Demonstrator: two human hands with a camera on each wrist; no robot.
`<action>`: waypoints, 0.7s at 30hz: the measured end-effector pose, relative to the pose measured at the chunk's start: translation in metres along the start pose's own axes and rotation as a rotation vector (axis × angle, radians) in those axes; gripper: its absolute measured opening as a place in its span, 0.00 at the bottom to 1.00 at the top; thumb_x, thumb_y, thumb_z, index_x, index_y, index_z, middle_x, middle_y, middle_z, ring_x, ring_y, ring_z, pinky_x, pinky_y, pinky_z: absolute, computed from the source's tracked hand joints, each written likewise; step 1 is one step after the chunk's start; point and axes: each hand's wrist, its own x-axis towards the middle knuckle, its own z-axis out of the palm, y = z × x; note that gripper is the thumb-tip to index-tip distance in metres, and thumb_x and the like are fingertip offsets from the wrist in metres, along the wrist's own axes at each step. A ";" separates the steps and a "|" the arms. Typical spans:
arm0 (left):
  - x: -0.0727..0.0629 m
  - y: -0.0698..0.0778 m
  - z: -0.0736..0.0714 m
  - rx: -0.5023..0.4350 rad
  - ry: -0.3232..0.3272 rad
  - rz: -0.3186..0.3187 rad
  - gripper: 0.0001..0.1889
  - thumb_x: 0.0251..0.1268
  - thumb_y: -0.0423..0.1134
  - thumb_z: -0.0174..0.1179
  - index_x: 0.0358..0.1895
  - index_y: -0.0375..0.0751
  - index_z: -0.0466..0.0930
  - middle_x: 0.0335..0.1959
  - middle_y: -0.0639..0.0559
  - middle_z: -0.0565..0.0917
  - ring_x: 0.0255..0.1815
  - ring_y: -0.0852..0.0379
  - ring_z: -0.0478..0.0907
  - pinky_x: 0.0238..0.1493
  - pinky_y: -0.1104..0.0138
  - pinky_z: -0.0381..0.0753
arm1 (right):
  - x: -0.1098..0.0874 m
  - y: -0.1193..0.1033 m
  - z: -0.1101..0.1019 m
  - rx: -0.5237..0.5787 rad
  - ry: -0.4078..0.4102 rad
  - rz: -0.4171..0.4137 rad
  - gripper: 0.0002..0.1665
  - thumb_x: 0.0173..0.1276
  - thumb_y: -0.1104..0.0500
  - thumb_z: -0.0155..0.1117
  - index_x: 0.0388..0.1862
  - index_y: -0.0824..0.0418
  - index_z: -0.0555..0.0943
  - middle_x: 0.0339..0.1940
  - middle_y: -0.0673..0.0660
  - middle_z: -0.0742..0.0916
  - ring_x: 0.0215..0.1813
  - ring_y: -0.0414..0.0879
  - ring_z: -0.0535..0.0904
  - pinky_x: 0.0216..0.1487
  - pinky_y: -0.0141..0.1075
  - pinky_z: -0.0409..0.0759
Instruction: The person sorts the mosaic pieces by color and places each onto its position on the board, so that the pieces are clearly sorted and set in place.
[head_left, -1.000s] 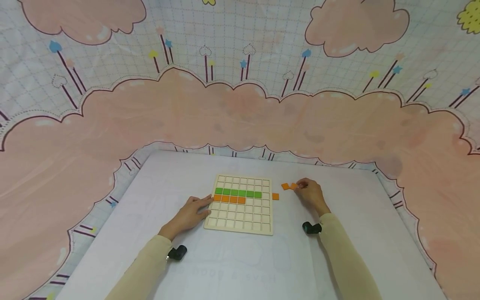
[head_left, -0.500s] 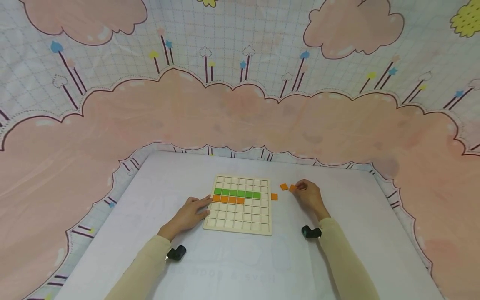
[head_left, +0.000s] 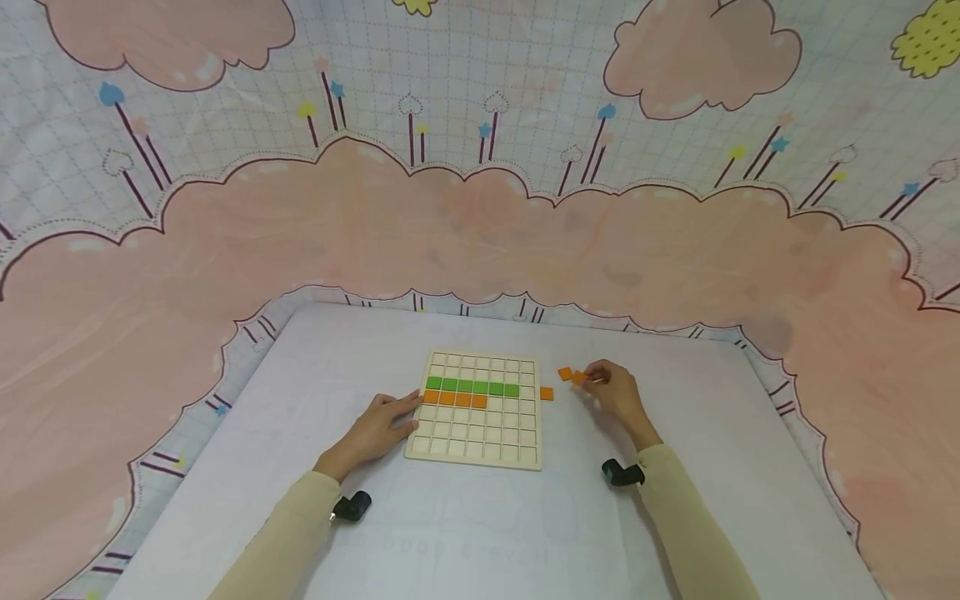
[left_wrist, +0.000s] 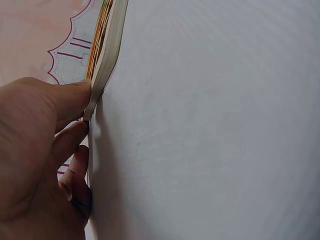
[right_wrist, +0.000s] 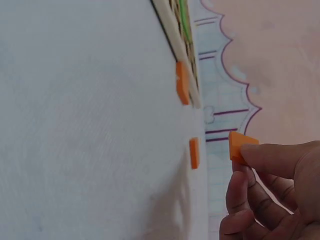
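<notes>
In the head view a pale wooden grid board (head_left: 472,442) lies flat on the white table, with a row of green tiles (head_left: 465,386) and, just below it, a shorter row of orange tiles (head_left: 455,399). My left hand (head_left: 372,433) touches the board's left edge, its fingers fairly straight. To the right of the board, my right hand (head_left: 617,396) pinches an orange square tile (right_wrist: 237,146) between thumb and fingers, lifted off the table in the right wrist view. One loose orange tile (head_left: 547,393) lies against the board's right edge. Another loose orange tile (head_left: 566,374) lies farther back.
The white tabletop (head_left: 465,533) extends around the board on all sides. Behind it hangs a patterned cloth (head_left: 450,233) with pink clouds. A small black device (head_left: 352,506) sits at the left wrist, and a similar black device (head_left: 622,472) at the right wrist.
My right hand has shifted slightly left with the pinched orange tile. The left hand has stayed at the board's edge, and the tiles on the grid look the same.
</notes>
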 end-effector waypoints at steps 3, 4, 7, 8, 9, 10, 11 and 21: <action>0.000 0.001 0.000 0.000 0.000 -0.002 0.27 0.72 0.44 0.58 0.72 0.48 0.67 0.78 0.57 0.61 0.59 0.52 0.65 0.61 0.51 0.71 | -0.004 -0.006 -0.001 0.024 -0.003 -0.001 0.11 0.66 0.63 0.66 0.46 0.64 0.81 0.43 0.63 0.87 0.43 0.52 0.82 0.36 0.33 0.76; 0.001 0.001 0.000 -0.001 0.000 -0.003 0.27 0.72 0.44 0.58 0.72 0.48 0.67 0.78 0.57 0.61 0.59 0.52 0.65 0.61 0.51 0.71 | -0.005 -0.008 -0.001 0.031 -0.004 0.000 0.11 0.66 0.63 0.66 0.46 0.64 0.81 0.43 0.62 0.87 0.43 0.52 0.82 0.36 0.33 0.76; 0.001 0.001 0.000 -0.001 0.001 -0.004 0.27 0.72 0.44 0.58 0.72 0.48 0.67 0.78 0.57 0.62 0.60 0.52 0.65 0.61 0.51 0.71 | -0.009 -0.014 0.000 0.042 -0.008 0.006 0.12 0.65 0.62 0.67 0.47 0.64 0.81 0.44 0.63 0.87 0.43 0.52 0.81 0.37 0.33 0.76; 0.001 0.001 0.000 -0.002 0.001 -0.004 0.27 0.72 0.44 0.58 0.72 0.48 0.67 0.78 0.57 0.62 0.60 0.52 0.65 0.61 0.50 0.71 | -0.010 -0.015 0.000 0.043 -0.008 0.009 0.13 0.65 0.62 0.68 0.47 0.65 0.81 0.44 0.63 0.87 0.44 0.52 0.81 0.37 0.33 0.76; 0.001 0.001 0.000 -0.005 0.001 -0.004 0.27 0.72 0.44 0.58 0.72 0.48 0.67 0.78 0.57 0.62 0.60 0.52 0.65 0.62 0.50 0.71 | -0.011 -0.017 0.001 0.041 -0.010 0.012 0.13 0.65 0.62 0.68 0.47 0.65 0.81 0.45 0.63 0.87 0.44 0.52 0.81 0.37 0.33 0.75; 0.000 0.001 0.000 -0.006 0.000 -0.004 0.27 0.72 0.44 0.58 0.72 0.48 0.67 0.78 0.57 0.62 0.60 0.52 0.65 0.62 0.50 0.71 | -0.012 -0.018 0.002 0.041 -0.013 0.015 0.13 0.65 0.62 0.68 0.47 0.65 0.80 0.45 0.62 0.87 0.44 0.52 0.80 0.38 0.33 0.75; 0.000 0.002 0.000 -0.006 0.000 -0.004 0.27 0.72 0.44 0.57 0.72 0.48 0.67 0.78 0.57 0.62 0.60 0.52 0.65 0.62 0.50 0.71 | -0.013 -0.020 0.003 0.039 -0.014 0.016 0.13 0.65 0.62 0.68 0.48 0.64 0.80 0.46 0.62 0.87 0.44 0.52 0.80 0.38 0.33 0.75; 0.000 0.003 -0.001 0.000 -0.003 -0.004 0.27 0.72 0.44 0.57 0.72 0.47 0.67 0.77 0.56 0.62 0.60 0.51 0.65 0.62 0.50 0.71 | -0.019 -0.032 0.014 0.061 -0.017 -0.058 0.12 0.63 0.63 0.70 0.44 0.64 0.81 0.45 0.62 0.88 0.43 0.51 0.81 0.41 0.34 0.77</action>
